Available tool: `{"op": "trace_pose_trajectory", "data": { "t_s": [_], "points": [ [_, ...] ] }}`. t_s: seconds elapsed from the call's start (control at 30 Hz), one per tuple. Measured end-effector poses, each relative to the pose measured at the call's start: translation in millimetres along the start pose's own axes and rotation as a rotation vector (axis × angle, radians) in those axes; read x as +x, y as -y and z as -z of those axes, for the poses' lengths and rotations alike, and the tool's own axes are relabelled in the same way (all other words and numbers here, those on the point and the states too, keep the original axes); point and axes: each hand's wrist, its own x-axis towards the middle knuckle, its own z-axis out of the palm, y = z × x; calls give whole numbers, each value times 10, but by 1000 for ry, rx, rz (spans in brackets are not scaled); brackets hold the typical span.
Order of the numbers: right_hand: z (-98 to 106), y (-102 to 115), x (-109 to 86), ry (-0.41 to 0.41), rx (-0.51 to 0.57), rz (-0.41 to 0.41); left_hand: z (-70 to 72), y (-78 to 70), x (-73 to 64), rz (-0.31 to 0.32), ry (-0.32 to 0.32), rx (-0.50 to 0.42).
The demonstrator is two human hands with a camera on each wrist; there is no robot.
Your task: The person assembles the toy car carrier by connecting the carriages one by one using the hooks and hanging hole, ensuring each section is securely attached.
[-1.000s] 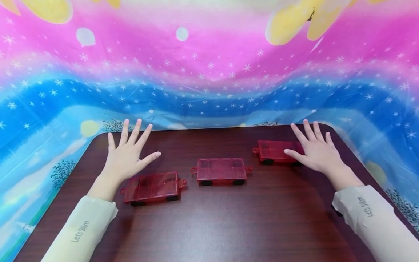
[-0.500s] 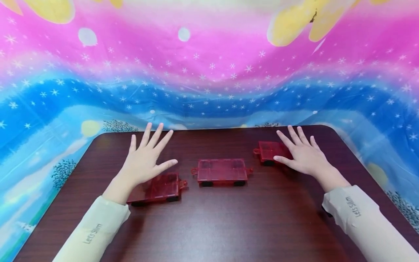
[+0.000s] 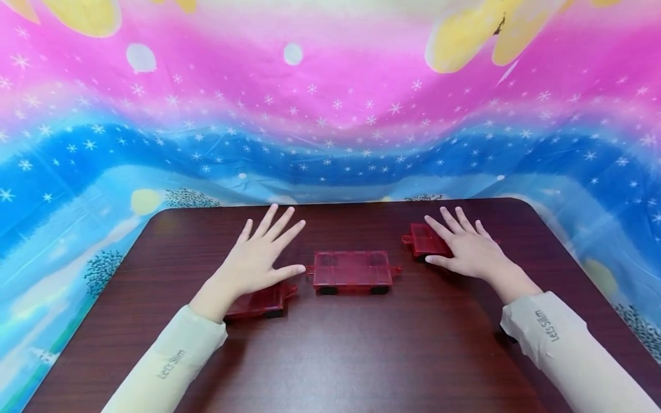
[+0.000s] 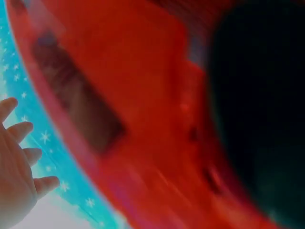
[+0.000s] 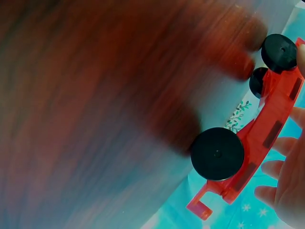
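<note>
Three see-through red toy train cars with black wheels and end hooks stand on the table. My left hand [image 3: 253,261], fingers spread and palm down, is above the left car [image 3: 260,304] and covers much of it. Its thumb points toward the middle car [image 3: 352,269]. My right hand [image 3: 472,255], likewise spread, hides most of the right car [image 3: 427,241]. In the right wrist view, that car's wheel [image 5: 217,153] and hook show beside my fingers, which curl round nothing. The left wrist view is filled by a blurred, close red car [image 4: 143,95].
The dark wooden table [image 3: 392,355] has rounded far corners. Behind and beside it hangs a pink and blue cloth [image 3: 330,115] with a snowflake print. Loose pale sleeves [image 3: 170,361] cover both forearms.
My left hand has moved right and a little nearer, covering more of the left car. My right hand has shifted left over the right car. The cars stay where they were.
</note>
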Motion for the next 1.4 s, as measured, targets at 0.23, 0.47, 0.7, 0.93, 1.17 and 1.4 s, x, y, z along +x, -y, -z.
{"op": "trace_pose_trajectory", "data": {
  "t_s": [0.23,0.47,0.7,0.93,1.17,1.4],
  "points": [
    [-15,24,17,26,8,12,-96,-137,75,-54,38,-47],
    [-20,34,26,12,-11,22,-169,-244,133,-109,102,-79],
    [-13,30,41,17,-4,30,-191,-319,177,-145,172,-134],
    [-13,8,62,7,-11,47,-218,-351,212,-162,213,-162],
    [-10,-23,77,-3,1,52,-234,-369,252,-151,252,-191],
    [-20,-60,101,-15,-4,62,-257,-362,299,-151,289,-193]
  ]
}}
